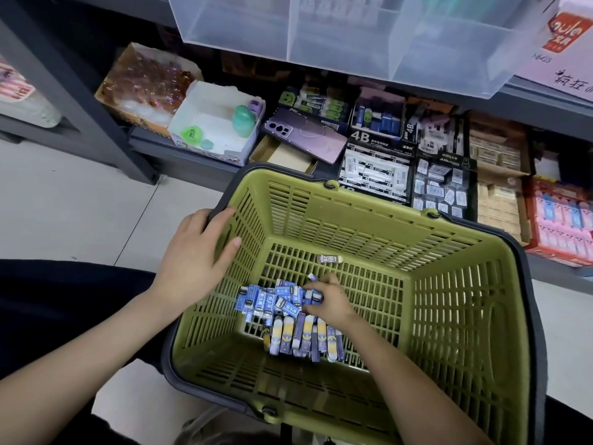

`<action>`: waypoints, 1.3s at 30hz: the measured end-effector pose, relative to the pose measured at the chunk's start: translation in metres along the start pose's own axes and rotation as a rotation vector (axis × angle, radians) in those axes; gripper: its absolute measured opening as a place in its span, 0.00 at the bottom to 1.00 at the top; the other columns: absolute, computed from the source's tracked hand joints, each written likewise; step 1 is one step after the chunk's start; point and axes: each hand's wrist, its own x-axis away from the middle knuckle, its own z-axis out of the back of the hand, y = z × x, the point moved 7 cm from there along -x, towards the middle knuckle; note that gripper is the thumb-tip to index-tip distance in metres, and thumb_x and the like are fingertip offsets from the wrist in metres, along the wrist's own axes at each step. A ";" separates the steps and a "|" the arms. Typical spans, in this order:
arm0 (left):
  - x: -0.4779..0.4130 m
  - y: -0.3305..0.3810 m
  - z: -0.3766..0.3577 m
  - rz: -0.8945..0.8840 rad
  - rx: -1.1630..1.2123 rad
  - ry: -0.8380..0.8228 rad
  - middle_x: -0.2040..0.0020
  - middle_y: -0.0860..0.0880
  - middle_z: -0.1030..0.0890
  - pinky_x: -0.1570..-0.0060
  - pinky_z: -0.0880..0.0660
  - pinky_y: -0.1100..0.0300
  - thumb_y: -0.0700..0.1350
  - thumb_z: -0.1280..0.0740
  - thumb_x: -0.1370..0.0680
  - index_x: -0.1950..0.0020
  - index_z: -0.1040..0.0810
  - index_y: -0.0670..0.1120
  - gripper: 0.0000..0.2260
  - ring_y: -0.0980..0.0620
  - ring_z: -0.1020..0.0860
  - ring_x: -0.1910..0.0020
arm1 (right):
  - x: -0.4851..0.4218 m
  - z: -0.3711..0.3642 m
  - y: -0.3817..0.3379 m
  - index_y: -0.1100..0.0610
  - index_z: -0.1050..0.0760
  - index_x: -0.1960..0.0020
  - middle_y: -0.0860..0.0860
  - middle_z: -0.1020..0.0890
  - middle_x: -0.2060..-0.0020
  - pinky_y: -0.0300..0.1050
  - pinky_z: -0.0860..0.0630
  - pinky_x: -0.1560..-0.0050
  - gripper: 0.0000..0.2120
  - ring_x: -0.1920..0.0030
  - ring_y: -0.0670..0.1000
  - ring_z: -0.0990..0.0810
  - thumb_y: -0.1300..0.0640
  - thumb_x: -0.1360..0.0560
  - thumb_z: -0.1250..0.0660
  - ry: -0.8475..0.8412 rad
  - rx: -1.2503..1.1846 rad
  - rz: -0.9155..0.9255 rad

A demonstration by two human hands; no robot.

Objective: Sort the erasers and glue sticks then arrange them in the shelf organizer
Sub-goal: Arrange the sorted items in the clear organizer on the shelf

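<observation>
green basket [353, 220] occupies the lower centre of the frame. on its floor, nearest the viewer, a row of long purple-and-yellow sticks [305, 338] lies side by side. just beyond them, touching, is a heap of blue erasers [269, 300]. right hand [330, 300] rests at the right edge of that heap, fingers curled around a few of the erasers; the sticks lie directly under its wrist. left hand [195, 252] clasps the basket's left rim, thumb on the inner wall. a single 2b eraser [330, 259] lies apart on the basket floor, further up the frame. beyond the basket, shelf boxes of 4b erasers [375, 175] and a purple phone [305, 134]. clear organizer [337, 36] at top centre.
</observation>
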 end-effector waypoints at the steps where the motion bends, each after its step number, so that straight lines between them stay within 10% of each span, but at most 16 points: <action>1: 0.000 0.000 0.000 -0.003 0.000 0.000 0.40 0.39 0.27 0.40 0.33 0.49 0.48 0.38 0.21 0.28 0.33 0.43 0.22 0.41 0.30 0.39 | 0.001 0.001 0.001 0.55 0.26 0.35 0.53 0.35 0.41 0.39 0.33 0.35 0.23 0.38 0.53 0.32 0.58 0.28 0.27 0.005 -0.030 0.004; 8: 0.001 0.000 0.000 -0.011 0.013 0.007 0.40 0.39 0.27 0.41 0.33 0.49 0.50 0.40 0.20 0.28 0.33 0.43 0.22 0.40 0.30 0.39 | -0.001 0.018 0.016 0.62 0.26 0.38 0.55 0.35 0.42 0.37 0.34 0.34 0.20 0.45 0.51 0.30 0.66 0.29 0.29 0.083 -0.174 -0.065; 13: 0.000 -0.003 -0.002 -0.005 0.004 -0.008 0.39 0.39 0.27 0.40 0.34 0.49 0.55 0.45 0.20 0.28 0.33 0.44 0.24 0.41 0.31 0.38 | 0.001 0.023 0.023 0.61 0.26 0.38 0.55 0.35 0.40 0.37 0.20 0.65 0.19 0.54 0.59 0.20 0.69 0.28 0.30 0.071 -0.370 -0.135; 23: 0.005 0.040 0.023 -0.162 0.006 0.343 0.43 0.42 0.24 0.41 0.36 0.55 0.48 0.42 0.23 0.41 0.22 0.40 0.18 0.44 0.29 0.43 | 0.038 0.067 0.011 0.64 0.28 0.39 0.61 0.24 0.43 0.44 0.18 0.62 0.19 0.52 0.58 0.17 0.74 0.28 0.34 0.133 -1.052 -0.210; 27: -0.007 0.070 -0.043 0.280 0.850 -0.238 0.39 0.55 0.25 0.39 0.31 0.55 0.57 0.37 0.25 0.37 0.27 0.55 0.17 0.56 0.27 0.42 | 0.070 0.084 -0.033 0.64 0.26 0.41 0.59 0.20 0.47 0.43 0.19 0.63 0.18 0.56 0.54 0.16 0.73 0.30 0.33 -0.015 -1.161 -0.130; 30: 0.008 0.100 -0.105 0.699 1.380 -0.667 0.44 0.46 0.21 0.43 0.26 0.44 0.58 0.37 0.26 0.39 0.23 0.49 0.20 0.48 0.22 0.48 | 0.090 0.084 -0.069 0.61 0.25 0.39 0.56 0.18 0.48 0.44 0.18 0.60 0.19 0.55 0.54 0.16 0.71 0.29 0.32 -0.069 -0.994 -0.014; 35: 0.013 0.107 -0.129 0.878 1.628 -0.656 0.56 0.38 0.18 0.66 0.20 0.49 0.45 0.30 0.29 0.44 0.23 0.38 0.16 0.44 0.18 0.64 | 0.099 0.087 -0.081 0.56 0.40 0.26 0.50 0.20 0.44 0.49 0.21 0.45 0.30 0.47 0.50 0.18 0.69 0.25 0.35 -0.039 -0.818 0.043; 39: 0.014 0.097 -0.134 0.897 1.656 -0.634 0.53 0.40 0.19 0.62 0.19 0.52 0.34 0.30 0.33 0.47 0.21 0.40 0.15 0.45 0.17 0.59 | 0.096 0.101 -0.065 0.56 0.35 0.29 0.51 0.18 0.47 0.43 0.18 0.58 0.28 0.56 0.49 0.15 0.68 0.26 0.33 0.097 -0.643 0.060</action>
